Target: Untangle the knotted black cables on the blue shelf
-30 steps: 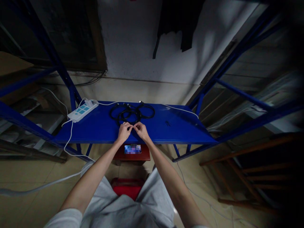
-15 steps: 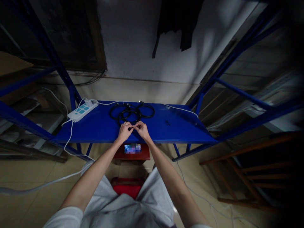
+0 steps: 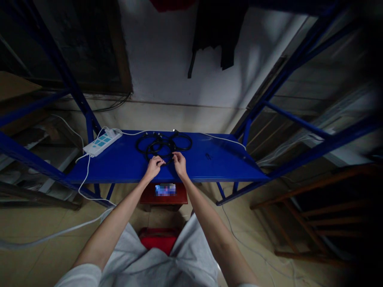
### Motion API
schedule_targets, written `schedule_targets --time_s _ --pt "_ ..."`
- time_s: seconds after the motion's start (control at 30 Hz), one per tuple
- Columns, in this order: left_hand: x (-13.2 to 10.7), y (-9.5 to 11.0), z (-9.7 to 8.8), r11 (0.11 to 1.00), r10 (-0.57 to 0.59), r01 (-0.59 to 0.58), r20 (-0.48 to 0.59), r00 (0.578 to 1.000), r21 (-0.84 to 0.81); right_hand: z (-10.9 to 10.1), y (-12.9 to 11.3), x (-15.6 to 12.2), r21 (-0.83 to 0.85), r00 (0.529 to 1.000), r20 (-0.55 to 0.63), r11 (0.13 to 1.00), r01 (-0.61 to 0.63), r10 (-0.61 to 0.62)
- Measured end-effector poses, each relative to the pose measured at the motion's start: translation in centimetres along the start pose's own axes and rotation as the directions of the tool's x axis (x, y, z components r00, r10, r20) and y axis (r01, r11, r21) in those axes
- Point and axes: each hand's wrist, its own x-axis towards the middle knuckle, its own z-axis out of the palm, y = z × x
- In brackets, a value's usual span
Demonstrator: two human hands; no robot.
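Observation:
A tangle of black cable loops (image 3: 163, 143) lies on the blue metal shelf (image 3: 125, 163). My left hand (image 3: 154, 166) rests at the near edge of the loops with its fingers curled and pinched on the black cable. My right hand (image 3: 180, 162) is just to the right, fingers bent down onto the same cable. The two hands are a short gap apart. The fingertips and the cable end between them are too small and dark to make out clearly.
A white power strip (image 3: 102, 142) with blue sockets sits at the shelf's left end, its white cord (image 3: 86, 175) hanging to the floor. A thin white wire (image 3: 224, 138) runs along the back right. Below the shelf stand a red stool with a phone (image 3: 165, 189) and blue rack posts either side.
My hands, which met fingertip to fingertip a second ago, have drawn slightly apart and moved a little further onto the cable loops. The view has tilted slightly.

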Motion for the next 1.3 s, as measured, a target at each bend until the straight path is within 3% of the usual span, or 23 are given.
schedule_targets --time_s 0.17,0.33,0.5,0.67,0.77,0.87,0.97,1.07,1.2,1.3 --pt "-0.2 0.2 -0.1 0.998 0.034 -0.034 0.007 0.999 0.061 -0.6 0.3 -0.5 -0.055 0.975 -0.222 0.998 -0.029 0.016" --pt "-0.9 -0.6 -3.8 0.951 0.112 -0.146 0.135 0.985 0.274 -0.8 0.2 -0.7 -0.061 0.961 -0.272 0.996 -0.06 0.042" --pt "-1.6 -0.8 -7.7 0.829 0.214 -0.366 0.365 0.906 0.422 -0.9 -0.3 -0.7 -0.072 0.972 -0.233 0.996 -0.057 0.039" --pt "-1.8 1.9 -7.7 0.729 0.251 -0.5 0.496 0.831 0.468 -1.1 -0.3 -1.0 -0.058 0.969 -0.246 0.998 -0.008 -0.007" --pt "-2.3 3.4 -8.7 0.684 0.293 -0.508 0.44 0.849 0.524 -1.0 0.0 -1.1 -0.089 0.98 -0.196 0.996 0.004 -0.021" --pt "-4.0 3.4 -11.5 0.594 0.343 -0.487 0.346 0.873 0.64 -0.8 0.4 -1.0 -0.128 0.988 -0.155 0.992 0.009 -0.029" --pt "-6.6 1.6 -14.8 0.514 0.348 -0.435 0.284 0.893 0.739 -0.5 0.9 -0.9 -0.166 0.99 -0.134 0.986 0.016 -0.039" --pt "-9.2 -1.2 -17.4 0.507 0.31 -0.386 0.255 0.916 0.771 -0.4 0.9 -0.5 -0.198 0.994 -0.093 0.98 0.035 -0.054" --pt "-11.2 -4.0 -19.3 0.532 0.2 -0.331 0.264 0.944 0.78 -0.5 -0.6 -0.4 -0.2 0.996 -0.053 0.978 0.06 -0.072" --pt "-11.1 -4.3 -19.8 0.549 0.14 -0.24 0.194 0.971 0.801 -0.5 -1.8 -3.3 -0.169 0.981 -0.058 0.97 0.172 -0.184"
